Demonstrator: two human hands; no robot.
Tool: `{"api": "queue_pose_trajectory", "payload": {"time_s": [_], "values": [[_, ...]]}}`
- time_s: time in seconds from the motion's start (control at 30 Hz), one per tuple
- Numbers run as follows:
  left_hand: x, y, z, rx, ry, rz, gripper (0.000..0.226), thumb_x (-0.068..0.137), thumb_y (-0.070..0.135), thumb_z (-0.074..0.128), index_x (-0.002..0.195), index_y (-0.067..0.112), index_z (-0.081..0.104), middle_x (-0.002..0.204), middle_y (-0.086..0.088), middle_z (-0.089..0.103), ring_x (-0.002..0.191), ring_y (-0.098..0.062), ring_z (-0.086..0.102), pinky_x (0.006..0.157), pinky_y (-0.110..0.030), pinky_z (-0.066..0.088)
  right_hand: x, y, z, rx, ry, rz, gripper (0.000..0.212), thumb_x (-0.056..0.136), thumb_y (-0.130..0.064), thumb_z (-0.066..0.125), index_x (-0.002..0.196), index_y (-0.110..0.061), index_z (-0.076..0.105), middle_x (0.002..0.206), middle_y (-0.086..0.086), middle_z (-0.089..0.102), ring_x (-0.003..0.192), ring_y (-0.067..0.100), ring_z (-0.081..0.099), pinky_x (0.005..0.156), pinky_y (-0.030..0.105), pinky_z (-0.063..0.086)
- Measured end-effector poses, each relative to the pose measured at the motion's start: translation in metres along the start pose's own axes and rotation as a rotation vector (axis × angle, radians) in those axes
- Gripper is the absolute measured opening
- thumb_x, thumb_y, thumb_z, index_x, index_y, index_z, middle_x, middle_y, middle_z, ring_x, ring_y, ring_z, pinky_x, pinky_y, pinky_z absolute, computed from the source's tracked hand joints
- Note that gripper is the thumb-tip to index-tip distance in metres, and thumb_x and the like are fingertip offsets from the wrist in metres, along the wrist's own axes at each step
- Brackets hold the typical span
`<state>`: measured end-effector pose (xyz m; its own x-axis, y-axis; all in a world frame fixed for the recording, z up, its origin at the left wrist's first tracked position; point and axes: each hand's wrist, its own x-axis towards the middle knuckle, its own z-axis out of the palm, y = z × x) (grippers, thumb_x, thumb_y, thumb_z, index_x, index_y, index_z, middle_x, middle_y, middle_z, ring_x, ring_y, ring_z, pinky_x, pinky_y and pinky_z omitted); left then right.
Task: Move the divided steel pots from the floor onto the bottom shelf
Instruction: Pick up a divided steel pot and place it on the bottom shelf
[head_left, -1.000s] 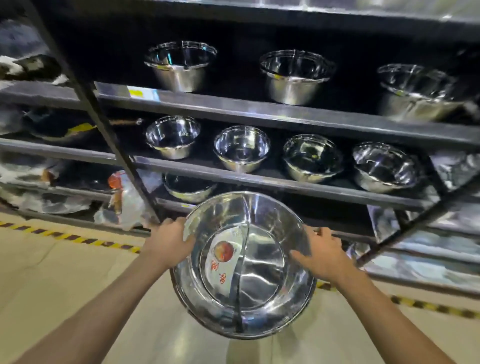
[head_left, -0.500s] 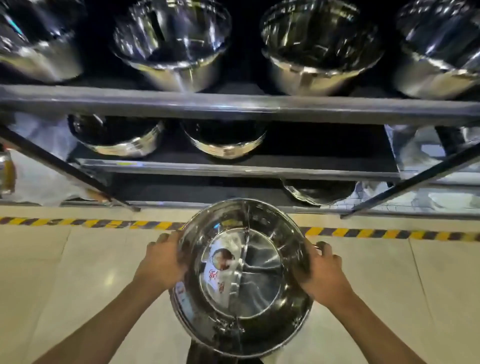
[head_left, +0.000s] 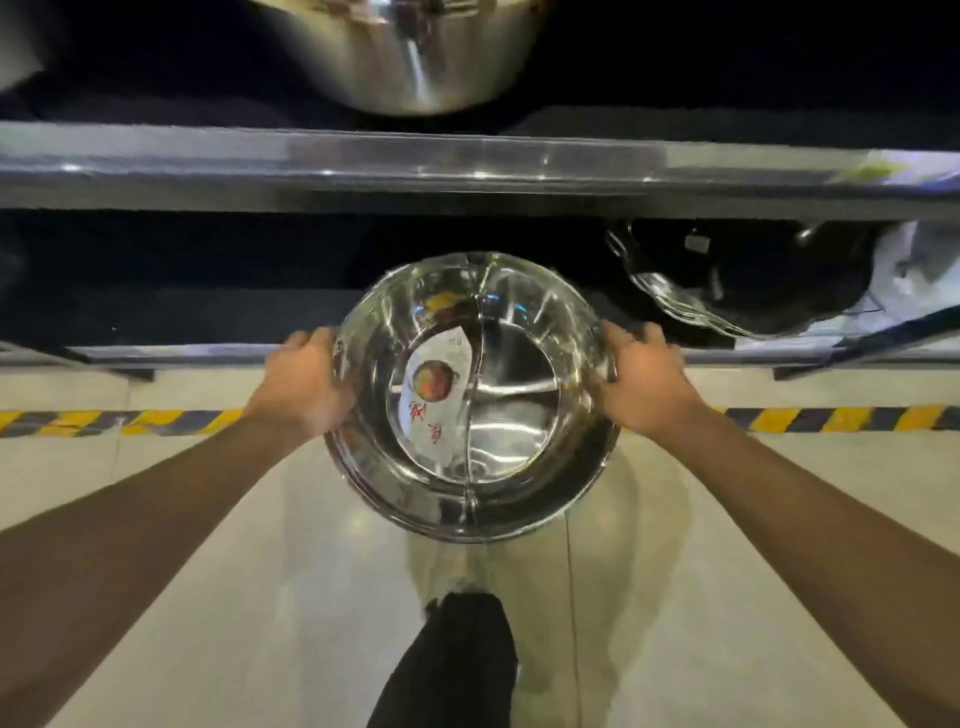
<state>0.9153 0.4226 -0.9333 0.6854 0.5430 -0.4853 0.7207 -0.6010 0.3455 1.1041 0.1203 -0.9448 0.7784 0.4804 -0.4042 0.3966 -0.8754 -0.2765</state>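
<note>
I hold a round divided steel pot (head_left: 514, 415) with a curved partition and a paper label with a red picture inside. My left hand (head_left: 301, 384) grips its left rim and my right hand (head_left: 641, 382) grips its right rim. The pot hangs above the floor, its far edge over the front lip of the bottom shelf (head_left: 197, 354). The dark shelf space behind it is low and open. Another steel pot (head_left: 737, 280) in clear wrap lies on that shelf to the right.
The steel edge of the shelf above (head_left: 467, 161) runs across the view, with a steel bowl (head_left: 410, 57) on it. Yellow-black hazard tape (head_left: 130, 422) marks the pale floor before the rack. A dark trouser leg (head_left: 457, 670) shows below the pot.
I have crouched and come closer; the view dropped from the upper shelves to the bottom shelf. The pot moved down and forward to the bottom shelf's front lip, both hands still on its rim.
</note>
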Motion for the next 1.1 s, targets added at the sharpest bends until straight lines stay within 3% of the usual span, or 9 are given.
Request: {"api": "queue_pose_trajectory", "payload": {"time_s": [0.17, 0.3, 0.47, 0.6, 0.73, 0.8, 0.9, 1.03, 1.1], "values": [[0.068, -0.004, 0.016, 0.043, 0.078, 0.052, 0.056, 0.091, 0.031, 0.065, 0.140, 0.011, 0.047, 0.131, -0.024, 0.052, 0.125, -0.048, 0.044, 0.103, -0.054, 0.039, 0.072, 0.004, 0.011, -0.033, 0.004, -0.002, 0.063, 0.090, -0.042, 0.056, 0.148, -0.026, 0.038, 0.138, 0.022, 0.048, 0.135, 0.043, 0.031, 0.107, 0.049, 0.028], [0.102, 0.004, 0.013, 0.025, 0.117, 0.056, 0.052, 0.089, 0.035, 0.062, 0.138, 0.022, 0.052, 0.133, -0.019, 0.050, 0.127, -0.044, 0.043, 0.105, -0.055, 0.040, 0.103, 0.011, 0.013, -0.025, -0.003, 0.038, 0.069, 0.091, -0.041, 0.057, 0.153, -0.024, 0.032, 0.143, 0.026, 0.040, 0.136, 0.048, 0.031, 0.111, 0.049, 0.029], [0.079, 0.011, 0.010, 0.041, 0.203, 0.067, 0.052, 0.089, 0.046, 0.059, 0.138, 0.030, 0.050, 0.141, -0.014, 0.043, 0.129, -0.044, 0.039, 0.105, -0.057, 0.035, 0.110, 0.008, 0.004, -0.042, -0.026, 0.024, 0.065, 0.094, -0.039, 0.057, 0.152, -0.019, 0.038, 0.138, 0.023, 0.049, 0.135, 0.041, 0.030, 0.111, 0.044, 0.026], [0.002, 0.016, 0.035, -0.190, 0.052, -0.005, 0.057, 0.086, 0.063, 0.049, 0.134, 0.036, 0.042, 0.134, -0.013, 0.046, 0.124, -0.039, 0.049, 0.101, -0.050, 0.043, 0.041, -0.002, 0.007, 0.140, 0.077, 0.088, 0.062, 0.094, -0.040, 0.056, 0.151, -0.021, 0.038, 0.145, 0.022, 0.039, 0.134, 0.046, 0.031, 0.111, 0.049, 0.030], [-0.050, 0.031, 0.064, -0.263, -0.149, 0.043, 0.068, 0.079, 0.074, 0.045, 0.139, 0.042, 0.033, 0.139, -0.007, 0.048, 0.130, -0.030, 0.047, 0.104, -0.052, 0.044, -0.038, -0.033, 0.041, 0.122, -0.021, -0.014, 0.068, 0.097, -0.046, 0.053, 0.153, -0.012, 0.036, 0.145, 0.021, 0.041, 0.126, 0.044, 0.041, 0.104, 0.048, 0.039], [-0.039, 0.039, 0.069, -0.232, -0.159, 0.047, 0.069, 0.081, 0.071, 0.050, 0.138, 0.037, 0.033, 0.137, -0.010, 0.048, 0.130, -0.033, 0.047, 0.103, -0.053, 0.045, -0.039, -0.042, 0.057, 0.022, -0.107, -0.072, 0.074, 0.096, -0.045, 0.052, 0.157, -0.011, 0.027, 0.148, 0.022, 0.037, 0.129, 0.041, 0.037, 0.101, 0.046, 0.042], [0.001, 0.041, 0.068, -0.250, -0.105, 0.032, 0.060, 0.088, 0.054, 0.062, 0.136, 0.025, 0.042, 0.131, -0.015, 0.056, 0.126, -0.038, 0.049, 0.103, -0.055, 0.044, -0.004, -0.046, 0.063, -0.006, -0.107, -0.059, 0.072, 0.094, -0.041, 0.050, 0.157, -0.021, 0.021, 0.147, 0.018, 0.034, 0.128, 0.036, 0.034, 0.092, 0.046, 0.048], [0.048, 0.046, 0.051, -0.115, -0.077, 0.146, 0.045, 0.095, 0.039, 0.050, 0.131, 0.013, 0.053, 0.124, -0.023, 0.058, 0.109, -0.047, 0.056, 0.089, -0.059, 0.050, 0.050, -0.049, 0.055, -0.099, -0.148, -0.109, 0.057, 0.090, -0.033, 0.054, 0.142, -0.020, 0.037, 0.138, 0.018, 0.047, 0.123, 0.039, 0.042, 0.091, 0.048, 0.048], [0.062, 0.053, 0.041, -0.058, -0.128, 0.087, 0.050, 0.093, 0.045, 0.055, 0.133, 0.016, 0.046, 0.122, -0.019, 0.059, 0.107, -0.044, 0.058, 0.088, -0.055, 0.052, 0.064, -0.048, 0.048, -0.140, -0.187, -0.139, 0.051, 0.088, -0.031, 0.054, 0.135, -0.014, 0.045, 0.133, 0.021, 0.052, 0.119, 0.041, 0.047, 0.097, 0.048, 0.045]]}}
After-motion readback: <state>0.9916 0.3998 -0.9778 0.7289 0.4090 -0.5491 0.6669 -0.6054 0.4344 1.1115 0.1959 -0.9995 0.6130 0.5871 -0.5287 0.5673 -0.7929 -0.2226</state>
